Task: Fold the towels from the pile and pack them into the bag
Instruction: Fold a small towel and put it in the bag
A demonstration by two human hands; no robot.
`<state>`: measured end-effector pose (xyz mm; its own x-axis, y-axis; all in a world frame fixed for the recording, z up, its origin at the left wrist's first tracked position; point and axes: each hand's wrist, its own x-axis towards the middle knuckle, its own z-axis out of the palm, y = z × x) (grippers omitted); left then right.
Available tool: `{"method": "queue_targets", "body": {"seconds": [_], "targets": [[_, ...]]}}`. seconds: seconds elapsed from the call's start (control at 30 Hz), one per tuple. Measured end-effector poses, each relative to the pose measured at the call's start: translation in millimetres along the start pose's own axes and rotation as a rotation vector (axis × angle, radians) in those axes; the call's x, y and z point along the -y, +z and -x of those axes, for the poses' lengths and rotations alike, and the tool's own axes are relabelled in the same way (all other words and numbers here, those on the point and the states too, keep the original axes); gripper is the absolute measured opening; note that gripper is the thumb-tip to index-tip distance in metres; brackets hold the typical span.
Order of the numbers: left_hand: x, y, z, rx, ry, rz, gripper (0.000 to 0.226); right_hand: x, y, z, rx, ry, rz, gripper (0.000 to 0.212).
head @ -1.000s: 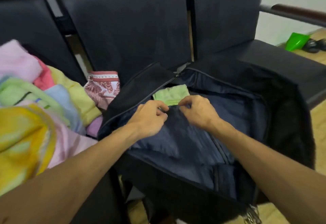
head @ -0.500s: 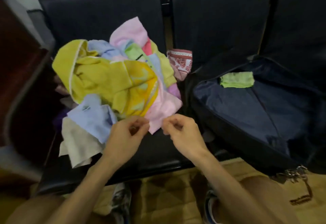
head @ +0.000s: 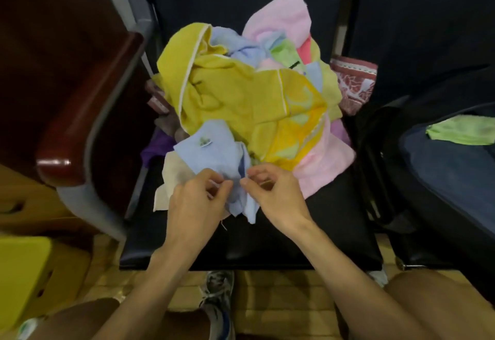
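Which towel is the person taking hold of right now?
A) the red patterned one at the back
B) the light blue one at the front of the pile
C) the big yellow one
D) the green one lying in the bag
B: the left hand and the right hand both pinch the light blue towel at the near edge of the pile, while the green towel lies untouched in the bag.

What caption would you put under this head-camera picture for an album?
Left hand and right hand pinch a blue towel from the pile; a green towel lies in the bag.
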<state>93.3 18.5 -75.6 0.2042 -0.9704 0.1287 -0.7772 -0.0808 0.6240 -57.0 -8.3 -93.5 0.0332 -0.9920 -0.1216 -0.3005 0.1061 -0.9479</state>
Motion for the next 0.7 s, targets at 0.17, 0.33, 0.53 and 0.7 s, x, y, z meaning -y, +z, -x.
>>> {"method": "queue_targets", "body": {"seconds": [0.17,0.33,0.53,0.7], "targets": [[1,5,-16,0.007,-0.048,0.135,0.011,5,24,-10,-0.013,-0.068,-0.016,0.003],[5,8,-27,0.015,-0.104,0.271,0.014,8,38,-17,-0.053,-0.07,-0.062,0.021],[-9,-6,-25,-0.066,-0.043,0.474,0.007,27,25,-13,-0.118,-0.07,-0.262,0.019],[-29,-21,-23,0.045,-0.007,0.827,0.015,32,-15,-9,-0.249,-0.065,-0.251,0.014]]}}
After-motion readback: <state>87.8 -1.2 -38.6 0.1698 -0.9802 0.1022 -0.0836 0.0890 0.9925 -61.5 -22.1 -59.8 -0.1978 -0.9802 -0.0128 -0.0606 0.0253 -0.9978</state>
